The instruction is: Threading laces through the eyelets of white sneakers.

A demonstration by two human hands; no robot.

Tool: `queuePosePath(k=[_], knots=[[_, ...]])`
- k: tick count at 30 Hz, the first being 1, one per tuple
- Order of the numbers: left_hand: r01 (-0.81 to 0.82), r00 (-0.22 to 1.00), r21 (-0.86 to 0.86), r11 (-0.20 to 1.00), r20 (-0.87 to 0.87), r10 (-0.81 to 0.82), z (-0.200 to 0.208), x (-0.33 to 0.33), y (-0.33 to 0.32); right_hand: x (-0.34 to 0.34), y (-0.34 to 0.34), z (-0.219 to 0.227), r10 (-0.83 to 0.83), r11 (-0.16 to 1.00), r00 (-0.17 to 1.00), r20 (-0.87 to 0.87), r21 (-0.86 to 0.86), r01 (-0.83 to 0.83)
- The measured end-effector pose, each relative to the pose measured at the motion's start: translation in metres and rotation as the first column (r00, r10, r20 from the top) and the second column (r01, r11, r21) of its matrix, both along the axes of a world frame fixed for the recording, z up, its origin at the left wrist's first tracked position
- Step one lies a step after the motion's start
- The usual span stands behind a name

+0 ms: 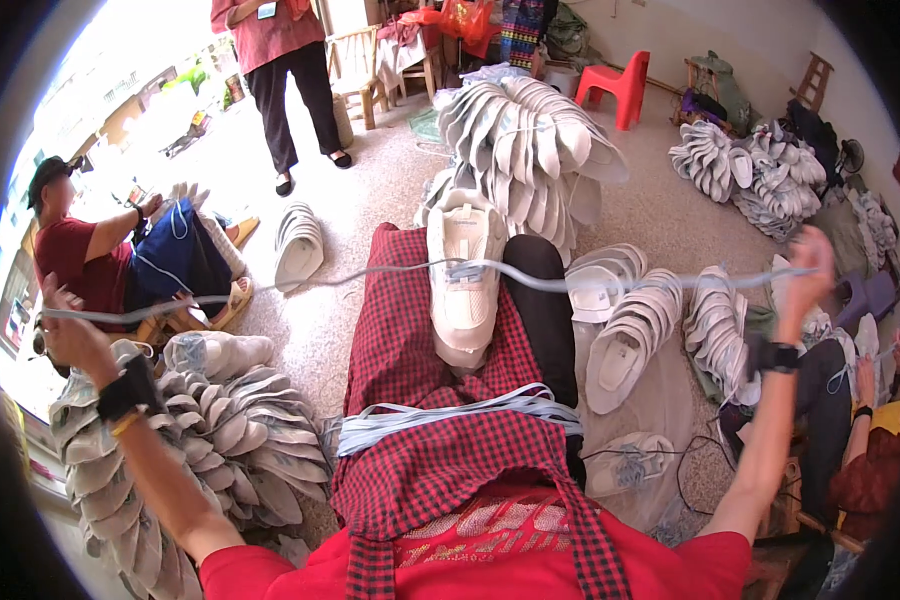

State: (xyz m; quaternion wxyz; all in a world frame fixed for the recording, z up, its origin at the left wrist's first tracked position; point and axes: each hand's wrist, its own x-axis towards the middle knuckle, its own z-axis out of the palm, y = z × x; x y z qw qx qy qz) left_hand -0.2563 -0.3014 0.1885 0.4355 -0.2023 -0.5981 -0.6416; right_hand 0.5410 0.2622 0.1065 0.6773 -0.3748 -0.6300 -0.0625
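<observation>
A pale, cream-white sneaker (462, 300) rests across my knees. One light blue-grey shoelace (545, 283) crosses it at its eyelets and runs out to both sides. My left hand (75, 325), far out at the left, is closed on one end of the lace. At the far right my right hand (810, 268) is raised and grips the other end. The lace hangs in a slight wave between them. Across my lap, on a red-and-black checked apron (410, 490), lies a bundle of loose pale blue laces (450, 418).
Nested shoe uppers stand in a tall stack (535, 130) ahead and a heap (240, 430) at left. More rows (635, 340) lie at right. A seated person (80, 240) works at left; another person (280, 80) stands beyond. A red plastic chair (618, 90) stands at the back.
</observation>
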Motion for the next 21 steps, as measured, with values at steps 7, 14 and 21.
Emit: queuePosePath(k=[7, 14, 21], knots=[[0.803, 0.595, -0.212, 0.557, 0.339, -0.729, -0.141, 0.110, 0.220, -0.302, -0.107, -0.079, 0.791, 0.527, 0.610, -0.055, -0.446, -0.724], [0.980, 0.157, -0.014, 0.201, 0.680, -0.716, -0.177, 0.222, 0.299, -0.368, -0.128, -0.097, 0.870, 0.395, 0.494, -0.001, -0.597, -0.698], [0.979, 0.175, -0.055, 0.198, 0.725, -0.667, -0.185, 0.224, 0.297, -0.372, -0.117, -0.104, 0.858, 0.299, 0.485, -0.168, -0.604, -0.739]])
